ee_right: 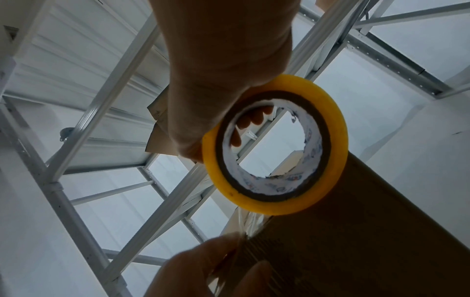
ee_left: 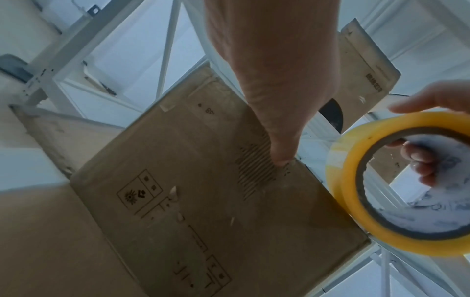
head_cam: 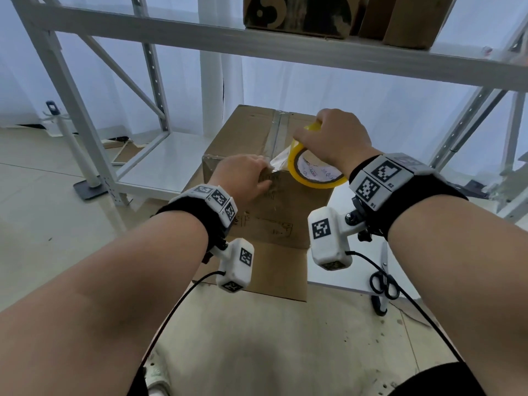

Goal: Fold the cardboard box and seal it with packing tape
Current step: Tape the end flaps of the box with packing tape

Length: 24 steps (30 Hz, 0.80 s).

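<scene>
Against the near top edge of the cardboard box [head_cam: 265, 172], the left hand [head_cam: 241, 178], fingers close together and bent down over the corner, thumb pressing the loose end of the clear tape strip [head_cam: 278, 161] flat onto the box's front face. Seen from the left wrist: thumb tip planted on a patch of printed lines near the upper edge of that face, touching the cardboard, not curled round anything. Just beside it to the right, the right hand [head_cam: 333, 137], gripping the yellow tape roll [head_cam: 313, 171]: fingertips [ee_right: 250, 120] hooked inside the core, thumb clamped on the outer rim, roll standing on edge and tilted, held just above the box's top near corner. Between the two hands, a short stretch of tape, wrinkled, running from roll to box edge. Down the middle of the closed top flaps, an older strip of tape along the seam. Under the box, one bottom flap [head_cam: 281, 270] splayed forward toward the camera. On the white table [head_cam: 354, 285] to the right, black-handled scissors [head_cam: 384, 281], well apart from both hands. Above, a white metal shelf [head_cam: 285, 50] bearing other cardboard boxes [head_cam: 300, 15].
</scene>
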Tool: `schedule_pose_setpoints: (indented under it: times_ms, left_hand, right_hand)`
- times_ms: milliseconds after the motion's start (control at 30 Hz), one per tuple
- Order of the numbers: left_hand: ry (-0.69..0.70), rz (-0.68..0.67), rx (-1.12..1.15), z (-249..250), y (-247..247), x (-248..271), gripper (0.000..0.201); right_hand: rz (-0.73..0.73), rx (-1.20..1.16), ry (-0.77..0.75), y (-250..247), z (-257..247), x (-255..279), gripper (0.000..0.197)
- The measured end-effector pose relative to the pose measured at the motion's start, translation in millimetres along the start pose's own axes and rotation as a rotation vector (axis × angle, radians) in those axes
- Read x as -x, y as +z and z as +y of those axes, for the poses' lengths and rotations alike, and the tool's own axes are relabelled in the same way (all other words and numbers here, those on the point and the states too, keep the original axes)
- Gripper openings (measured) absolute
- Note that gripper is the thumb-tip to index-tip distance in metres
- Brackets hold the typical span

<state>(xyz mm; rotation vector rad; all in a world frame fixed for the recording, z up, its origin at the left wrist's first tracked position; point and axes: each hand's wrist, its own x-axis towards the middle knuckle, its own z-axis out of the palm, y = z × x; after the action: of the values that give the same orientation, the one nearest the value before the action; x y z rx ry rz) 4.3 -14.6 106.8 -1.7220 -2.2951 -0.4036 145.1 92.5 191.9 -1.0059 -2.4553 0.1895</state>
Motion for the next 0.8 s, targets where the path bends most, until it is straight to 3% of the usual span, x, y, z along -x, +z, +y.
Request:
schedule_pose_setpoints:
  times_ms: [133,267,533,800]
  left_hand:
    - [-0.010,-0.036,0.072,-1.1,5.2,6.2,0.049]
    - [-0.007,-0.069,0.059,-3.5,4.8,6.7,0.059]
    - [-0.027,-0.048,0.034,0.4,6.2,14.0,0.063]
    - [-0.053,-0.097,-0.016,14.7,6.6,10.3,0.070]
  right_hand:
    - [-0.027,-0.180,0.024,0.1,10.8,-0.8,0.035]
    - [-0.021,-0.245,0.048,-1.7,13.1,-2.3,0.047]
    - [-0.070,0.092,0.039,-23.8,18.2,-2.1,0.040]
    - [-0.128,0.158,0.060,-19.7,24.8,-2.5,0.034]
